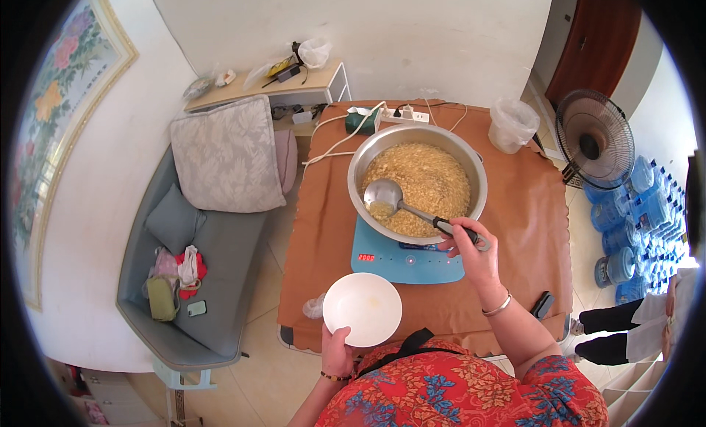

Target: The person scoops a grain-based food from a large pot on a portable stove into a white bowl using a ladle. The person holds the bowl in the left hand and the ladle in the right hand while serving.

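Note:
My right hand [469,245] grips the handle of a metal ladle [384,194], whose bowl dips into the left side of a wide metal pot [422,238]. Tan, grainy food in liquid [424,173] fills much of the pot, and some liquid lies in the ladle. Under the pot is a blue induction cooker [408,264] with a lit red display. Below and left of it, my left hand [337,350] holds a white plate or shallow bowl [362,309] by its near edge, thumb on the rim. The white dish shows only a faint yellowish mark.
A brown cloth [325,228] covers the table. Behind the pot are a power strip [405,116], cords and a green tissue box [362,121]. A bag-lined bin [513,124] stands back right, near a fan [593,140]. Another person [629,328] stands at right; a grey sofa [231,250] is left.

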`<state>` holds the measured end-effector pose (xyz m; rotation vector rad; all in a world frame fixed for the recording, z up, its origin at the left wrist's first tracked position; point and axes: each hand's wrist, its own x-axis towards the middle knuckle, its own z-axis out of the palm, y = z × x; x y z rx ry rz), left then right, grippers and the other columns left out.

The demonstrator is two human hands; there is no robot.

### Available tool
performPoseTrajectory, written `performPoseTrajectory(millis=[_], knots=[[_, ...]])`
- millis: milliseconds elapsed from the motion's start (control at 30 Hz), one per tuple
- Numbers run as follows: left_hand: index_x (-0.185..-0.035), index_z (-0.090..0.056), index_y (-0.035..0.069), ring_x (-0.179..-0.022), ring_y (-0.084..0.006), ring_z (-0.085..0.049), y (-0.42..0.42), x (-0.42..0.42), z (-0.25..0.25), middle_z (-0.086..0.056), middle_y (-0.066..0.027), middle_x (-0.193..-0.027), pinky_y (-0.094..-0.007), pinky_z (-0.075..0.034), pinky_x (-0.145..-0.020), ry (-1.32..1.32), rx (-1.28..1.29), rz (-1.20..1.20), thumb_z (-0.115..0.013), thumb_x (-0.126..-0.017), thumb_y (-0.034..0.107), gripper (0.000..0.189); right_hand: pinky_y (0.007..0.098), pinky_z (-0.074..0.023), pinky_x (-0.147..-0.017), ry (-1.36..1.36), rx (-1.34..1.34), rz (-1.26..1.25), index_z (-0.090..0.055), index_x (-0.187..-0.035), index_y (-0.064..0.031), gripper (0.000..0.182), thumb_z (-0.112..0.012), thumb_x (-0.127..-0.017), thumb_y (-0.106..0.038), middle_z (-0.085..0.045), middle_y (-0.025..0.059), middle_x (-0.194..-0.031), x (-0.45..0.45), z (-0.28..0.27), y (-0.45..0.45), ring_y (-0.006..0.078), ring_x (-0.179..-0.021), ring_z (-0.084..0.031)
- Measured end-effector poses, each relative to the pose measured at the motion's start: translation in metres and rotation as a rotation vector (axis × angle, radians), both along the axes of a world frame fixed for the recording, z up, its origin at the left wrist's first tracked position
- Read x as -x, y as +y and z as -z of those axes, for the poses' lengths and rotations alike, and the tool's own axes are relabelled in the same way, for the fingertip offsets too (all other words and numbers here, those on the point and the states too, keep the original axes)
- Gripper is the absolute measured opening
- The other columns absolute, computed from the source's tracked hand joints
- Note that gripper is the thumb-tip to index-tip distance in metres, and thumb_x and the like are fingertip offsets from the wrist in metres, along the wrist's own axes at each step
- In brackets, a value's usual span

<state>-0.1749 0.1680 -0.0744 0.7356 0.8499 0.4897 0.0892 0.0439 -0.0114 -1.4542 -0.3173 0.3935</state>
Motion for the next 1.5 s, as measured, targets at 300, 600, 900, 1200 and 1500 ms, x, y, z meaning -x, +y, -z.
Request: performPoseTrajectory(millis=[300,600,900,1200,1500], knots=[[-0.141,-0.031,0.001,-0.122,-0.0284,-0.050,0.000,-0.002,-0.002,-0.047,-0.0151,-0.134,-0.0391,-0.043,-0.101,0.010,0.010,0.008,-0.048,-0.080,0.007,0.063,0.0218,-0.0520,-0.060,-0.086,0.018,0.031,-0.062,-0.109,0.0021,0.021,-0.059,-0.094,-0.012,-0.067,0.0076,-0.087,-0.003,0.005,0.002,0.0131,-0.074,-0.068],[-0.140,-0.032,0.001,-0.121,-0.0286,-0.051,0.000,0.000,0.000,-0.048,-0.0152,-0.133,-0.0394,-0.044,-0.100,0.013,0.002,0.007,-0.049,-0.080,0.008,0.063,0.0228,-0.0524,-0.061,-0.058,0.030,-0.043,-0.062,-0.109,0.0022,0.020,-0.059,-0.094,-0.011,-0.067,0.0082,-0.090,0.008,0.009,0.009,0.0132,-0.075,-0.067],[-0.140,-0.032,0.001,-0.121,-0.0284,-0.051,0.000,-0.001,-0.002,-0.048,-0.0152,-0.133,-0.0394,-0.044,-0.100,0.014,0.001,0.006,-0.049,-0.080,0.007,0.063,0.0223,-0.0522,-0.061,-0.086,-0.003,0.023,-0.062,-0.108,0.0032,0.020,-0.059,-0.094,-0.011,-0.067,0.0072,-0.087,0.003,0.000,0.006,0.0128,-0.075,-0.067],[-0.139,-0.034,0.001,-0.121,-0.0274,-0.051,0.000,-0.001,0.002,-0.049,-0.0146,-0.133,-0.0386,-0.044,-0.100,0.010,-0.004,0.004,-0.048,-0.080,0.006,0.061,0.0222,-0.0515,-0.061,-0.128,0.056,-0.049,-0.063,-0.108,0.0016,0.019,-0.060,-0.094,-0.010,-0.067,0.0072,-0.088,0.009,0.013,0.010,0.0129,-0.076,-0.067],[-0.138,-0.034,0.001,-0.121,-0.0266,-0.050,0.000,-0.003,0.002,-0.048,-0.0135,-0.133,-0.0383,-0.043,-0.100,0.013,0.002,-0.013,-0.048,-0.081,0.005,0.059,0.0233,-0.0519,-0.057,0.030,-0.043,0.072,-0.061,-0.109,0.0034,0.021,-0.057,-0.095,-0.012,-0.068,0.0107,-0.084,-0.008,0.004,0.006,0.0153,-0.071,-0.068]])
